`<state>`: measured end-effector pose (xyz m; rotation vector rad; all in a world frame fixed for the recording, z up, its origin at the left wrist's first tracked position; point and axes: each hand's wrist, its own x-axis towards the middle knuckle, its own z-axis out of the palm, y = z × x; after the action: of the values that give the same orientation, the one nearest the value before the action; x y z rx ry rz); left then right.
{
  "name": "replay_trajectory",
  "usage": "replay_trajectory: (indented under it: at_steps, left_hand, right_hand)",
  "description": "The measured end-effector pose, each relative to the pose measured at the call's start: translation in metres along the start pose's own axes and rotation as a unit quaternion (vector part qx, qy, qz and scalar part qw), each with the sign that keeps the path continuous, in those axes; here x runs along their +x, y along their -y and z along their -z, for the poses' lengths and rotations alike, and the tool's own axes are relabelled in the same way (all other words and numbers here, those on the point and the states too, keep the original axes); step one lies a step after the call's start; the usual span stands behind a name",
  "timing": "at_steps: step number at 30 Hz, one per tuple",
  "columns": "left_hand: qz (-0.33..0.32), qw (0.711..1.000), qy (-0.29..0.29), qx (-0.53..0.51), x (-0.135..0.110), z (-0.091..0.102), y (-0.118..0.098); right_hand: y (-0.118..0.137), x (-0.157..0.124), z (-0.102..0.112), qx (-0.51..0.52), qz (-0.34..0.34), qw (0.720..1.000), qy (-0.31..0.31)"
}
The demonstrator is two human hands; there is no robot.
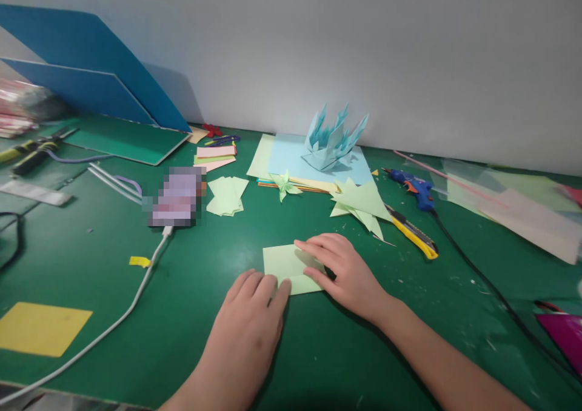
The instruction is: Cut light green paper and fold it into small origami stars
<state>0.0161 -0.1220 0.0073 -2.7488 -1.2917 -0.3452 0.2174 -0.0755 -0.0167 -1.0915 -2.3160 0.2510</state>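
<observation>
A pale green sheet of paper (284,262) lies on the green table in front of me, with a crease or folded strip along its lower part. My left hand (250,320) is closed at the sheet's lower left corner, its thumb and bent fingers pressing on the near edge. On the right side of the same sheet rests my right hand (339,265), fingers stretched out and thumb apart from them. Its index fingertip touches the far edge, and the thumb lies lower on the paper. The sheet's right edge is partly hidden beneath this hand.
Behind the sheet stand a blue folded-paper piece (334,141) and a small green paper flower (285,185). Cut green papers (226,196) lie left; pointed green pieces (359,202), a yellow cutter (416,235) and a blue glue gun (413,187) right. A white cable (136,296) crosses the left side.
</observation>
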Motion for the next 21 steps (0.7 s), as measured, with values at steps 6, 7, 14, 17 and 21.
replay_trajectory:
  at_steps: [6,7,14,17,21]
  left_hand:
    - [0.011,0.999,0.029,-0.027,0.0005,-0.0017,-0.0034]
    - [0.009,0.999,0.028,-0.039,0.0001,-0.0031,-0.004]
    - [-0.004,0.996,0.061,-0.066,0.0012,-0.0051,-0.0037]
    - [-0.005,0.996,0.06,-0.059,0.0012,-0.0045,-0.0045]
    - [-0.006,1.0,0.017,-0.024,-0.0032,-0.0086,-0.0065]
  right_hand:
    - [-0.001,0.0003,-0.003,-0.015,-0.015,1.0,0.022]
    - [-0.0008,0.0004,-0.003,-0.014,-0.01,1.0,0.021]
    - [0.0068,0.0012,0.0037,-0.011,0.026,0.997,-0.078]
    - [0.0068,0.0003,0.0052,-0.028,0.056,0.994,-0.089]
    - [0.0035,-0.0004,0.003,0.003,0.074,0.996,-0.043]
